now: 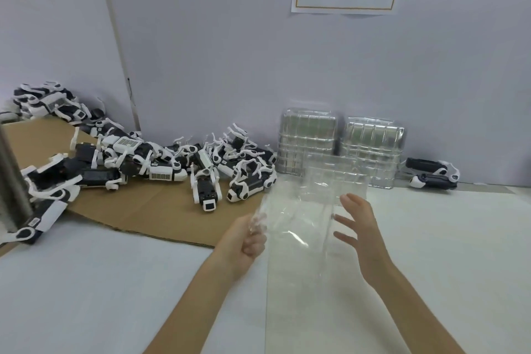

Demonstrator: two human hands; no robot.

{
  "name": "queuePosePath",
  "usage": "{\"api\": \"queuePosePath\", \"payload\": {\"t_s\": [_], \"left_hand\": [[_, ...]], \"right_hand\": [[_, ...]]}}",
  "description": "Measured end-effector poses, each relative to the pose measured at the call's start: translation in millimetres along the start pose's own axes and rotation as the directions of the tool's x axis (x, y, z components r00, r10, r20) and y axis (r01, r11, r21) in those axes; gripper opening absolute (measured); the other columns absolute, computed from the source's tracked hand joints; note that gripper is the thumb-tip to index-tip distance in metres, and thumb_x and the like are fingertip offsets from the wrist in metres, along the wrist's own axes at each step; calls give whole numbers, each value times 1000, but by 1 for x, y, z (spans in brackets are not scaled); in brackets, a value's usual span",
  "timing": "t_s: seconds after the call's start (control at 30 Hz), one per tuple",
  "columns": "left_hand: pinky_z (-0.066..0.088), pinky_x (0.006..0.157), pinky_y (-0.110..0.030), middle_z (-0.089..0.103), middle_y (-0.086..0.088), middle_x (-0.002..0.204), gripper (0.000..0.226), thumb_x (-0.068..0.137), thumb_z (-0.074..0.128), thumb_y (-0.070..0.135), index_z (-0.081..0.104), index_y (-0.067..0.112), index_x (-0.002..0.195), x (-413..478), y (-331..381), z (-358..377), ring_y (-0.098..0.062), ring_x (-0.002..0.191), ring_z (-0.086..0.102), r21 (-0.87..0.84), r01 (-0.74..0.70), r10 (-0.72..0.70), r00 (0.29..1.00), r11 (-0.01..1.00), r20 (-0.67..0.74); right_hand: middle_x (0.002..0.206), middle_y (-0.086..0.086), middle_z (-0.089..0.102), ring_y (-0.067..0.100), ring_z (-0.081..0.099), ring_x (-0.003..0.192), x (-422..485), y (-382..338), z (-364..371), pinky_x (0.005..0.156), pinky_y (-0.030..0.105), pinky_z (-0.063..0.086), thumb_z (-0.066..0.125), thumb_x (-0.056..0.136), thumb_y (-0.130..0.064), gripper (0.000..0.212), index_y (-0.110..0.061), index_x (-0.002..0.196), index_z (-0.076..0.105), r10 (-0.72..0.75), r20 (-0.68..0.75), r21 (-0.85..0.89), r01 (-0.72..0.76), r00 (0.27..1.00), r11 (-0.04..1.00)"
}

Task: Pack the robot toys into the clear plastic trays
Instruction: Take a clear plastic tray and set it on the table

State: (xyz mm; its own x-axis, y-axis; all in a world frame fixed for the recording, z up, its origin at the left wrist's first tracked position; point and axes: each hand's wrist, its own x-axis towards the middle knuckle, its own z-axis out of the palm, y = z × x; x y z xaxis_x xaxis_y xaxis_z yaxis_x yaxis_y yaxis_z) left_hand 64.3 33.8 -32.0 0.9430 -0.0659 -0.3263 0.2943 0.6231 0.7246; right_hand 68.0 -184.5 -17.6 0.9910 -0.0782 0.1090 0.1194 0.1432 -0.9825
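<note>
I see a white table (445, 238) with a cardboard sheet (149, 210) on its left part. Robot toys (161, 164) piled on the cardboard, black and white. Right of the cardboard, two stacks of clear trays (339, 149) lean on the wall. One clear tray (301, 210) is held up just off the cardboard's right edge, between both hands. Left hand (247, 238) pinches its left edge, fingers curled. Right hand (359, 224) is at its right side, fingers spread straight; contact unclear. Two more toys (434, 174) lie far right of the cardboard.
</note>
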Motion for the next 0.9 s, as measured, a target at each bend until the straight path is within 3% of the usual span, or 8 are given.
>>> {"api": "queuePosePath", "payload": {"t_s": [0.13,0.27,0.33,0.43,0.57,0.7,0.83,0.9], "left_hand": [[24,31,-14,40,5,53,31,85,69,15,51,15,60,-1,3,-8,-4,33,19,172,130,-138,990,976,35],[22,43,-16,55,3,62,20,77,73,25,67,18,60,0,5,-10,-7,47,29,302,151,-154,988,941,-13],[24,38,-16,62,0,60,23,86,67,24,73,15,66,2,4,-7,-7,44,39,293,96,-82,995,951,-60],[35,36,-19,60,-6,60,15,94,56,12,63,6,83,7,2,-4,-10,40,49,239,-184,231,956,953,-183],[51,64,-28,65,-4,92,12,96,53,10,64,15,98,10,16,-9,-14,73,62,478,-421,588,759,770,-279],[52,78,-33,63,2,105,4,97,60,25,61,27,100,24,73,-17,-13,89,64,670,-398,589,804,627,-74],[41,69,-20,60,10,101,17,96,60,39,63,26,107,37,169,-54,-9,92,59,921,-300,682,729,247,55],[39,72,-23,59,12,97,22,96,58,44,63,26,109,34,223,-77,-15,93,57,975,-182,731,682,124,34]], "right_hand": [[122,-15,60,15,59,116,6,-1,-16,88,38,51,76,67,-53,58,-33,120,64,131,60,-54,-127,990,990],[110,-8,74,17,70,103,12,-1,-22,84,37,48,66,90,-33,16,-34,101,77,251,187,-291,-191,950,937],[108,-2,75,20,73,98,11,-1,-21,73,31,44,64,93,-29,19,-26,109,74,269,220,-357,-179,938,917],[99,0,77,24,74,92,7,-3,-17,66,28,43,62,96,-32,20,-20,106,73,210,125,-377,-149,970,914],[99,4,75,27,70,85,9,-9,-20,63,31,45,60,98,-29,18,-17,103,71,150,-45,-301,-157,988,941],[103,6,72,26,69,89,11,-10,-27,65,33,46,58,99,-27,16,-16,104,69,151,-132,-250,-180,980,951],[103,4,73,25,70,92,13,-9,-30,69,36,47,57,100,-24,15,-18,105,70,152,-177,-240,-192,972,952],[102,1,75,21,71,93,12,-10,-29,71,37,50,57,99,-21,15,-20,106,70,141,-168,-262,-182,976,948]]}}
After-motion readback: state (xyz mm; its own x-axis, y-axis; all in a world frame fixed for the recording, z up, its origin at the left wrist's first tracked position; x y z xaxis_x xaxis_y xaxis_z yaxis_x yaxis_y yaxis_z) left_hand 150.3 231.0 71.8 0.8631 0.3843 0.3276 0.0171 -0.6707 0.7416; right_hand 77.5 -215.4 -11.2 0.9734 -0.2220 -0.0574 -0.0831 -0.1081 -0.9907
